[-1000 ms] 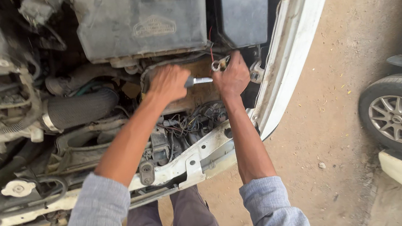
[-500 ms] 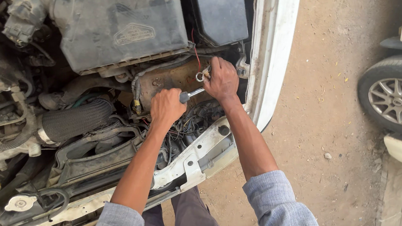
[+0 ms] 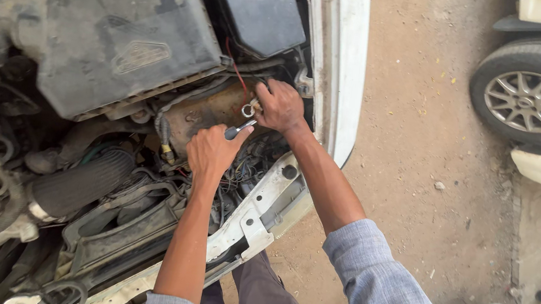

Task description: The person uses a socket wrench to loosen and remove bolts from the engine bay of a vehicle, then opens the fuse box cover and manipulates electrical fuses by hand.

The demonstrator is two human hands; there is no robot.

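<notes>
My left hand (image 3: 212,150) is closed around the handle of a silver wrench (image 3: 240,127) over the open engine bay. The wrench's ring end (image 3: 247,110) lies on a rusty brown metal tray (image 3: 203,111) below the air-filter box. My right hand (image 3: 280,105) rests fingers-down at that ring end, beside a thin red wire (image 3: 239,75). What its fingertips pinch is hidden.
A dusty grey air-filter box (image 3: 130,33) and a black cover (image 3: 261,9) sit above the hands. A ribbed black hose (image 3: 79,183) lies lower left. The white car's edge (image 3: 339,66) borders sandy ground (image 3: 416,153). Another car's wheel (image 3: 530,101) stands at right.
Both hands have stayed on the wrench while the view shifted, so they sit lower and closer. The left hand has drawn the wrench handle down and left, away from the right hand.
</notes>
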